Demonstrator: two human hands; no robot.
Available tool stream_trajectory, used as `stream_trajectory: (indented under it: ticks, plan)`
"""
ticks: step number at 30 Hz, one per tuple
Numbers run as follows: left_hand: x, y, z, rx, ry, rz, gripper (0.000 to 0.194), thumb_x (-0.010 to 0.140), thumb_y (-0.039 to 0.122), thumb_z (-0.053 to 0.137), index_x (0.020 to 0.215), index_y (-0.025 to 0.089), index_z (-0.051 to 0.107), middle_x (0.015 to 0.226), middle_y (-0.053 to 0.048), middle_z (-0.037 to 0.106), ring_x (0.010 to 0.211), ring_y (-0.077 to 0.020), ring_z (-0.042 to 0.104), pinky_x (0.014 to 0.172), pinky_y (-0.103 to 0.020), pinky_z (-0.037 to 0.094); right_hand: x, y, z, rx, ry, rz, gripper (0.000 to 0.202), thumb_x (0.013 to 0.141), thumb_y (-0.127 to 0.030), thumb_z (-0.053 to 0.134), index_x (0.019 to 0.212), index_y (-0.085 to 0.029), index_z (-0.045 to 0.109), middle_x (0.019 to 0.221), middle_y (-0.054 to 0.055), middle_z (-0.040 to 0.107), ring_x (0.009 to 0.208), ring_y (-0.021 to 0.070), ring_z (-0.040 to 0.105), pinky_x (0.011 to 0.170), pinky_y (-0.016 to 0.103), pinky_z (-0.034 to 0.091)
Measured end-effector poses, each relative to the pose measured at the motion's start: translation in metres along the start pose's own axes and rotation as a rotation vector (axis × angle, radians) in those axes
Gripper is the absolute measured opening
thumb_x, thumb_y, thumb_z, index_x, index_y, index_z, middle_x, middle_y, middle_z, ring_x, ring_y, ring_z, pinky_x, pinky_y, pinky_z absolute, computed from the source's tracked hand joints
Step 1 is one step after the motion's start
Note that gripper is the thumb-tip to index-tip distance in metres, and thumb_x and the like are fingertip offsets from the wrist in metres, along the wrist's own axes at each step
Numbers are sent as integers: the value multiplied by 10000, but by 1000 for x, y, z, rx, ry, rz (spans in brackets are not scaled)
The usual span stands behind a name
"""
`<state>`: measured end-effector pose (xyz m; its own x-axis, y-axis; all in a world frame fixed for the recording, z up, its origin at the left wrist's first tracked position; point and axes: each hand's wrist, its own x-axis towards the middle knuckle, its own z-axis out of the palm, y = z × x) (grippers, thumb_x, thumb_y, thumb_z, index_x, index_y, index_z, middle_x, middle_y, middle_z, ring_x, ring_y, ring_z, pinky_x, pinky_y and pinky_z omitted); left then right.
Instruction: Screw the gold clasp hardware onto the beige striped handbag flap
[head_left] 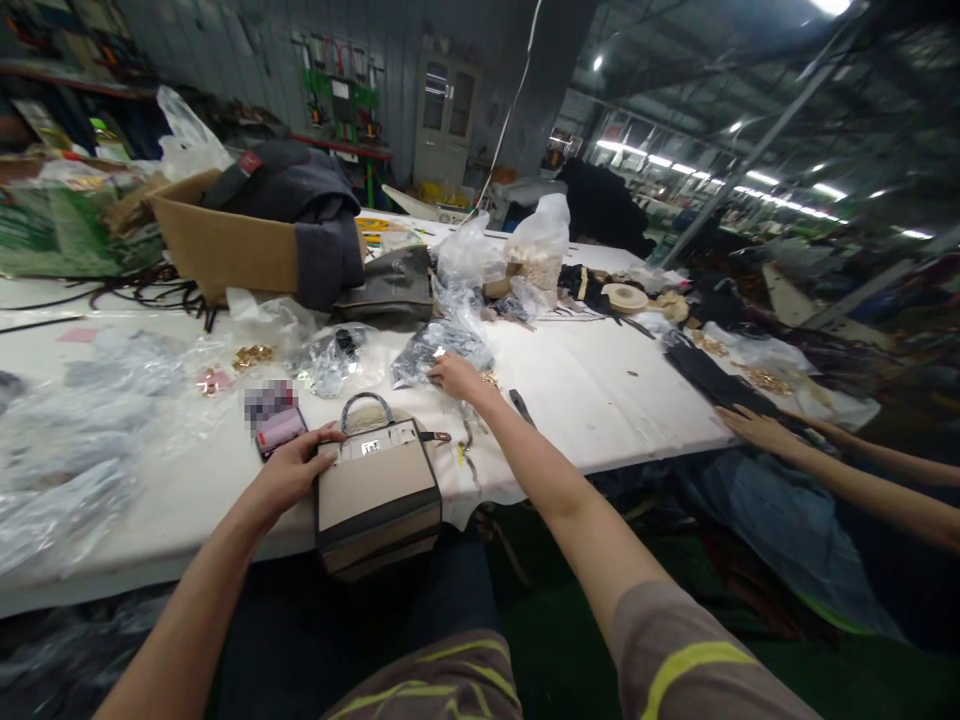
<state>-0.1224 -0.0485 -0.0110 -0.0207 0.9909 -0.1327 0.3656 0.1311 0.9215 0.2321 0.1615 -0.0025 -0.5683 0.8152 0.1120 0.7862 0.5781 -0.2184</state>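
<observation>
A beige handbag (379, 490) with dark edges and a short top handle (367, 403) leans at the table's front edge, above my lap. My left hand (302, 465) grips its upper left corner, thumb on the front panel. A small brown strap (436, 436) sticks out from its right side. Farther in, my right hand (456, 376) is at a clear plastic bag (412, 362) of dark contents. Its fingers are drawn together near a small, pale shiny piece (439, 352); whether they pinch it is unclear. Beside the handbag lies a phone (279, 425), its screen partly blurred out.
Gold-coloured metal fittings (253, 357) lie in plastic on the white table (592, 390). A cardboard box (225, 245) with dark material stands behind. A dark tool (520, 405) lies right of my forearm. At far right, another person's hands (757, 428) rest on a black piece (709, 380).
</observation>
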Motion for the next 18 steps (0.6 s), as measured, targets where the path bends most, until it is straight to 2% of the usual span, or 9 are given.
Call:
stream_trajectory:
  ticks: [3, 9, 14, 18]
  plan:
    - [-1, 0, 0, -18, -6, -18, 644, 698, 647, 855, 1178, 219, 875, 1652, -155, 687, 1582, -446, 590, 1418, -572, 324, -1, 5, -2, 22, 16, 29, 254, 1005, -150, 698, 1043, -213, 941, 1136, 117, 849, 1101, 277, 694, 928, 335, 486]
    - [1, -2, 0, -22, -40, -9, 637, 727, 639, 842, 1210, 225, 867, 1703, -149, 639, 1612, -435, 561, 1425, -551, 311, -5, 13, -12, 65, 78, 102, 288, 1040, -150, 662, 1098, -226, 934, 1196, 127, 847, 1183, 297, 701, 1024, 365, 508]
    - [2, -6, -1, -1, -28, -8, 638, 732, 646, 840, 1223, 240, 865, 1699, -144, 644, 1614, -446, 555, 1422, -568, 316, -4, 13, -16, 120, 102, 143, 333, 1060, -149, 651, 1293, -177, 886, 1296, 148, 837, 1234, 283, 711, 1112, 359, 512]
    - [4, -7, 0, 14, -17, -26, 647, 708, 649, 835, 1211, 244, 875, 1712, -137, 630, 1588, -464, 581, 1415, -579, 336, -8, 11, -18, 198, 113, 165, 289, 1057, -144, 649, 1196, -167, 901, 1262, 129, 860, 1184, 258, 746, 1110, 341, 530]
